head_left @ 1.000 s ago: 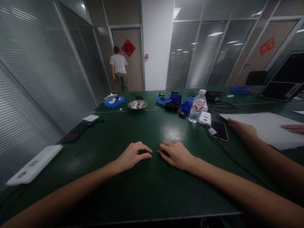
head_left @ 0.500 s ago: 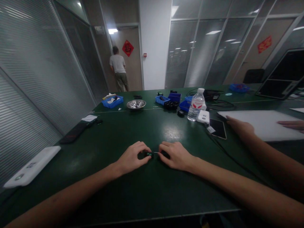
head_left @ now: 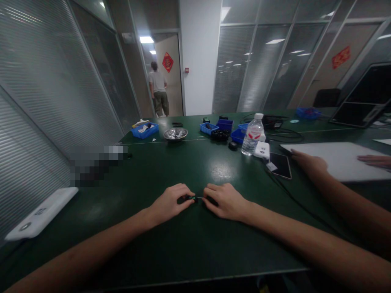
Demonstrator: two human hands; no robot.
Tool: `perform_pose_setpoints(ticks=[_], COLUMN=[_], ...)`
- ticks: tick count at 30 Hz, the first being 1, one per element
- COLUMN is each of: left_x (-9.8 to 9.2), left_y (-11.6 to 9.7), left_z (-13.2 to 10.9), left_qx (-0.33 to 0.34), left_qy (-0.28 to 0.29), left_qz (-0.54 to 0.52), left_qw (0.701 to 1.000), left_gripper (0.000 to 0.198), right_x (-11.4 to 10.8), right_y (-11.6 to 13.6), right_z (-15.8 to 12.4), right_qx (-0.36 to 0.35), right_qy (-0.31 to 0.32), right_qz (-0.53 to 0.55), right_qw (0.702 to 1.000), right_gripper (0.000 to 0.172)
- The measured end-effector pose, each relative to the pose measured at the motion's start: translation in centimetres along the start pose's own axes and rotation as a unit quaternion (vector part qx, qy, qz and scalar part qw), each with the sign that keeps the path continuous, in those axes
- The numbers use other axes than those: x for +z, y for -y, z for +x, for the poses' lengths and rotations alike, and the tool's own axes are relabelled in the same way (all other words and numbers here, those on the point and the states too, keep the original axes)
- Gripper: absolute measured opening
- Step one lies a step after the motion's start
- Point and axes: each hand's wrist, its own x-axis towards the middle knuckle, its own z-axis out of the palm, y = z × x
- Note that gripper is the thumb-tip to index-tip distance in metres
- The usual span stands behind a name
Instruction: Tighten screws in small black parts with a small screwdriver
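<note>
Presently, left hand [head_left: 171,199] grip: narrow pinch on 1 small dark part [head_left: 193,198], above table [head_left: 171,248]. Right hand [head_left: 226,200] grip: holding 1 thin rod [head_left: 200,198], tip near part. Risk: rod could skid if pinch lets part turn.

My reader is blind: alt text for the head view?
A left hand pinches a small part at a green table while the right hand points a thin rod at it. Beyond stand a bowl and a bottle; at right, another person's hand touches a white sheet.
</note>
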Motion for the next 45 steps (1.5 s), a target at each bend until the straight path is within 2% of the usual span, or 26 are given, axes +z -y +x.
perform_pose_setpoints(ticks=[9,16,23,32,45], left_x=[0.1,-0.2,0.3,0.3,0.2], left_y=[0.3,0.2,0.5,1.0,0.1], left_z=[-0.2,-0.2,-0.4,-0.6,-0.5], left_qx=[0.028,0.022,0.069,0.060,0.065], left_qy=[0.001,-0.005,-0.014,-0.067,-0.104], left_qz=[-0.014,-0.063,-0.009,-0.049,-0.066], left_qw=[1.000,0.998,0.997,0.995,0.990], left_gripper=[0.021,0.021,0.025,0.024,0.024], right_x=[0.2,0.0,0.0,0.5,-0.1], right_y=[0.1,0.3,0.6,0.5,0.9], right_z=[-0.2,-0.3,-0.3,-0.4,-0.3], right_qx=[-0.020,-0.038,-0.037,-0.018,-0.011], right_qy=[-0.013,-0.032,-0.016,-0.047,-0.060], right_qz=[-0.018,-0.010,-0.030,0.016,0.044], right_qw=[1.000,0.999,0.999,0.999,0.997], right_gripper=[0.019,0.020,0.018,0.021,0.022])
